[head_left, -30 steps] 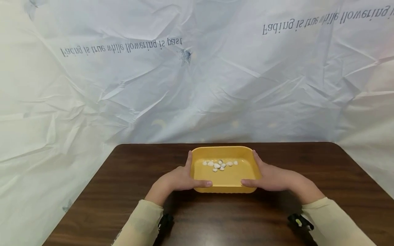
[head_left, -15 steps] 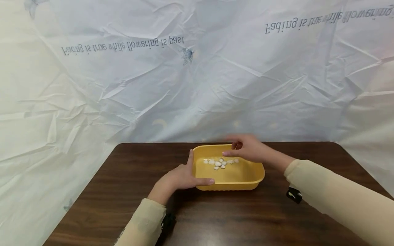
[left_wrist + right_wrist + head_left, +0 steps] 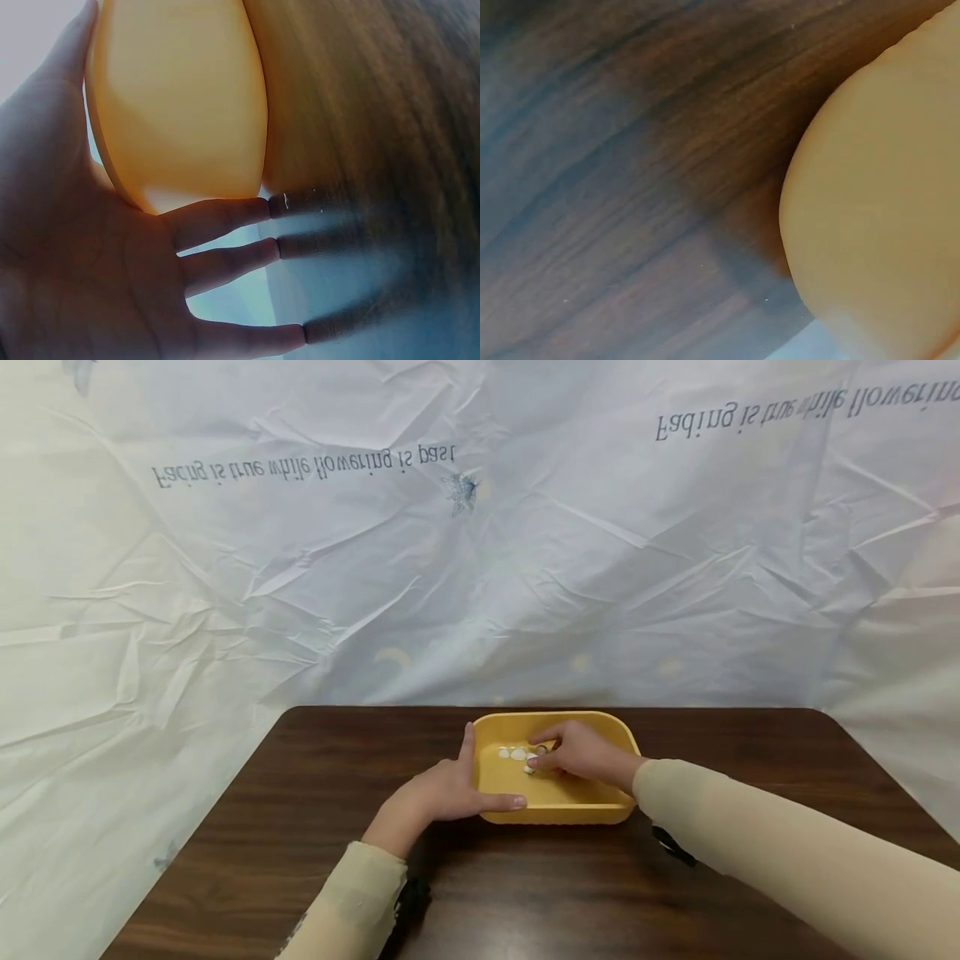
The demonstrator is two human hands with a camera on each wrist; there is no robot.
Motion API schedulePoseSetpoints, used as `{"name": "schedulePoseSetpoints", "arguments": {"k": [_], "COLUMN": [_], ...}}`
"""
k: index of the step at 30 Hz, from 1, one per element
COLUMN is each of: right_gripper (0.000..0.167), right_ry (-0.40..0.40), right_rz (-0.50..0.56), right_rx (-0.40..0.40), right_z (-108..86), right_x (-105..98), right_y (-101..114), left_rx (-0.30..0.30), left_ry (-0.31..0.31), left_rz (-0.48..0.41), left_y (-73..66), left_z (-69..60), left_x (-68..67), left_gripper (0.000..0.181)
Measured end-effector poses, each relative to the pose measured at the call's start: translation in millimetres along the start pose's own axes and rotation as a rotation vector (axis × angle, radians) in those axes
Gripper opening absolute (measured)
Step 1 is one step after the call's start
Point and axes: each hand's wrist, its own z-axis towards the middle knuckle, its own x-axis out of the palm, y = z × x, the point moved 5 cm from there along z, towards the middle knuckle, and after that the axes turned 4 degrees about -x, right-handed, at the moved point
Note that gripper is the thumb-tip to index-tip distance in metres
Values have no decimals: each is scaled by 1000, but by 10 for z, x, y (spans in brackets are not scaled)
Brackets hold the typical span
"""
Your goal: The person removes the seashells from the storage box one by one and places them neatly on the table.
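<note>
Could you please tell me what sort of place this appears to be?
Possibly a makeshift indoor filming corner: a wrinkled, printed sheet hangs behind a dark wood-grain table, and black devices are worn at both wrists.

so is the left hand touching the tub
Touching. The left wrist view shows it: the left hand meets the tub, palm against its edge with no gap there.

Two hands (image 3: 448, 789) (image 3: 588, 752), one yellow tray (image 3: 558, 793), one table (image 3: 300, 810), at least four pebbles (image 3: 519, 754)
</note>
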Motion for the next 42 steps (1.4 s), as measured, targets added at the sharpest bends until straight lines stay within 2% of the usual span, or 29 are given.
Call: {"name": "schedulePoseSetpoints", "arguments": {"k": [15,23,30,35,42], "right_gripper": [36,26,24,29,31], "right_ry": [-39,-57,-74,-58,-3], "right_rz": [-86,-75,-62,-43,-63], "right_rx": [-20,26,53,15,-25], "right_z": [43,50,92,75,2], "right_x": [20,58,42,-54,-353], "right_y": [15,-64,-67,29,283], "left_rx": [13,22,26,22,-2], "left_ry": [-6,13,7,11,15], "left_rz": [8,6,17,6,-6], "left_y": [-14,-42,-59,-47,-24], "left_z": [-19,1,-4,0,-12], "left_x": [-16,13,15,9,-24], "left_gripper": [149,148,149,149,149]}}
